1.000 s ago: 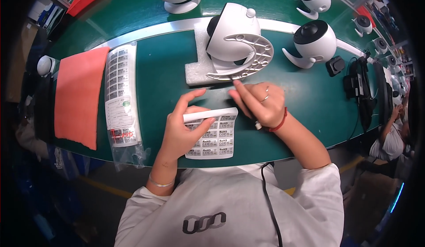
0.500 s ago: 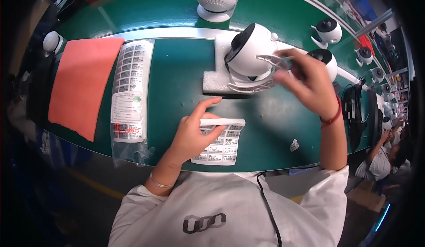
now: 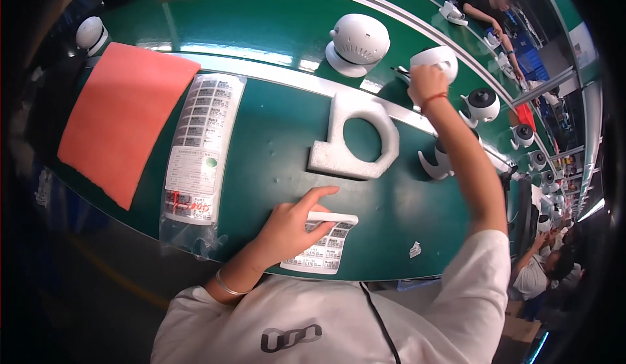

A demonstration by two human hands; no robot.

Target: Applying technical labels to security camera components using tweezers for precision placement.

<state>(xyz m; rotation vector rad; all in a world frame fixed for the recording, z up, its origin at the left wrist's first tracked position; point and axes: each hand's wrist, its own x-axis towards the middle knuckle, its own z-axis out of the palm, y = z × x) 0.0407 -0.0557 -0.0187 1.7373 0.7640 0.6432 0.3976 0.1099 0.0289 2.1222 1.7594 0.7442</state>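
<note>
My left hand [image 3: 291, 228] rests near the table's front edge, thumb and fingers pinching a curled sheet of printed labels [image 3: 317, 255]. Stretched far forward, my right hand [image 3: 428, 83] grips a round white security camera [image 3: 443, 57] over the green belt; its fingertips are partly hidden. Between the hands lies a white foam holder [image 3: 387, 143] with a round opening and nothing set in it. Another white camera [image 3: 360, 40] stands on the belt, left of my right hand. A further one [image 3: 438, 160] is partly covered by my right forearm.
A pink foam sheet [image 3: 127, 119] and a bagged stack of labels [image 3: 204, 145] lie on the left. More white cameras [image 3: 481, 105] line the right side. A small label scrap [image 3: 415, 249] lies at the front right. A co-worker [image 3: 492, 12] is at the far right.
My right hand has carried the white camera out of the foam holder, forward onto the belt area. My left hand keeps the label sheet. The whole view has shifted somewhat.
</note>
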